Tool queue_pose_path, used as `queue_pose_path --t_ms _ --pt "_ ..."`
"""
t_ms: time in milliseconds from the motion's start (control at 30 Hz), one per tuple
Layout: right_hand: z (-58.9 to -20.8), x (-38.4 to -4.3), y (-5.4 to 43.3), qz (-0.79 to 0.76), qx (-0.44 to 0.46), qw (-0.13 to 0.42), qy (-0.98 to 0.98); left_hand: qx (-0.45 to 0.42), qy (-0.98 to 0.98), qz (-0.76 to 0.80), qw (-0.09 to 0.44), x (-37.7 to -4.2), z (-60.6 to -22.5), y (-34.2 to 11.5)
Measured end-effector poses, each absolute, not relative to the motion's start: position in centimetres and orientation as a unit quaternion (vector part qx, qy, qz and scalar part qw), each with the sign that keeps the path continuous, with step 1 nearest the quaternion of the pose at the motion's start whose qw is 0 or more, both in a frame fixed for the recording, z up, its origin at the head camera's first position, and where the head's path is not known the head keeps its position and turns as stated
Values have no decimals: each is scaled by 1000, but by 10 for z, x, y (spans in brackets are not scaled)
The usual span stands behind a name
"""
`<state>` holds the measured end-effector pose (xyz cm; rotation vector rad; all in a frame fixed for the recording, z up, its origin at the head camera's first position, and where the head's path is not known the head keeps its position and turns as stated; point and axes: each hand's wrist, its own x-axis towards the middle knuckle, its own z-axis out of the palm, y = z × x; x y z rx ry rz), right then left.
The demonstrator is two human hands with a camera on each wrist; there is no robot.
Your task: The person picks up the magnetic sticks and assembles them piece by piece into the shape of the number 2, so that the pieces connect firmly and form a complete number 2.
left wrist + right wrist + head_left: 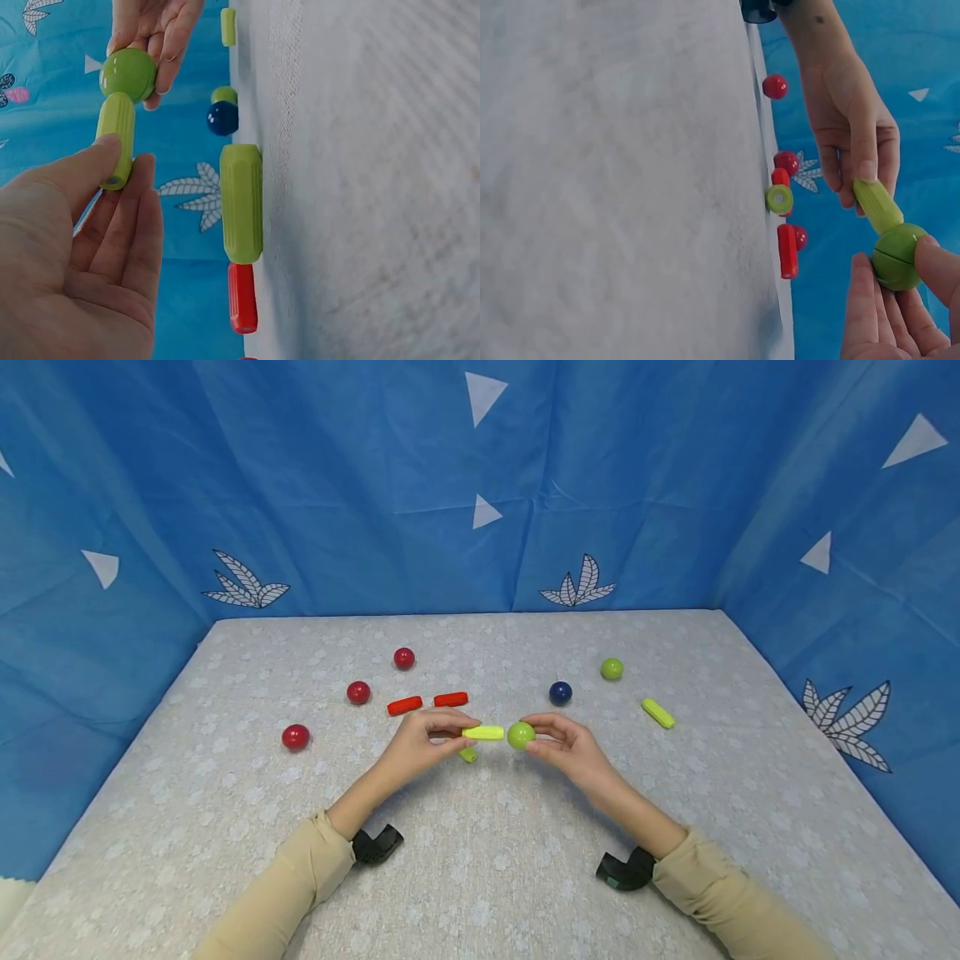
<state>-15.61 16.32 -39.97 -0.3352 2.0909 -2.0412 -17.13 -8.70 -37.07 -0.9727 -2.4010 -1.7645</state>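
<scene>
Blue-curtained surface: left hand pinches lime plastic stick.
Right hand pinches green plastic ball; likely light, stiff; grip sides.

Above the pale patterned table, my left hand has a yellow-green ridged rod just left of the round green ball in my right hand. A second rod lies below. Behind my left hand are two red ridged rods, three round red balls left of or behind them. Behind my right sits a round navy ball; farther right, another green ball and a third rod.
</scene>
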Motion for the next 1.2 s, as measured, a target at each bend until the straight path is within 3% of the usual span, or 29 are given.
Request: queue_pose_path --t_ms 667,1033,1200 --pt "-405 -154 161 -659 -152 138 724 -338 -756 -561 3 -169 -379 -81" --pt "-406 -153 159 -615 -185 117 758 -347 -763 -545 -19 -164 -378 -78" --pt "-387 -145 154 -572 -188 74 795 -344 -763 -547 -14 -172 -388 -82"
